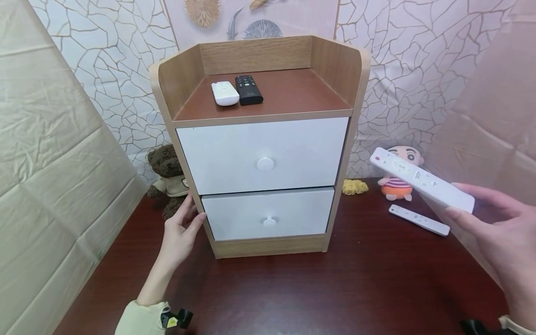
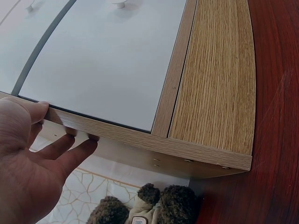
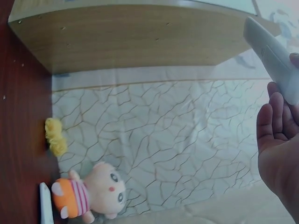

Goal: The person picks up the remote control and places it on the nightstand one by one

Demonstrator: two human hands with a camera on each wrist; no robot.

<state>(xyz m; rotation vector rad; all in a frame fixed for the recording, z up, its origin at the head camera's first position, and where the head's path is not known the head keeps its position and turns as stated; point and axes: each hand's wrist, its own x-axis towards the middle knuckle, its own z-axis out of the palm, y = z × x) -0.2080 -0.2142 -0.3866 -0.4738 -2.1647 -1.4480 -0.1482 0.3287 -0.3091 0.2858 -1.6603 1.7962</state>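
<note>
My left hand (image 1: 179, 232) holds the left side edge of a wooden cabinet (image 1: 272, 245) with two white drawers, low down beside the lower drawer (image 1: 234, 218). In the left wrist view the thumb of that hand (image 2: 32, 163) lies on the front edge and the fingers touch the side panel. At the right, my right hand (image 1: 502, 228) pinches a long white remote (image 1: 427, 184) by its near end, held up in the air with its buttons showing. A white remote (image 1: 225, 93) and a black remote (image 1: 249, 90) lie side by side on the cabinet's brown top.
Another white remote (image 1: 419, 220) lies on the dark red table (image 1: 368, 288) at the right. Behind it sits a doll in orange shorts (image 1: 396, 187), with yellow flowers (image 1: 354, 187) nearer the cabinet. A brown teddy bear (image 1: 165, 163) sits left of the cabinet.
</note>
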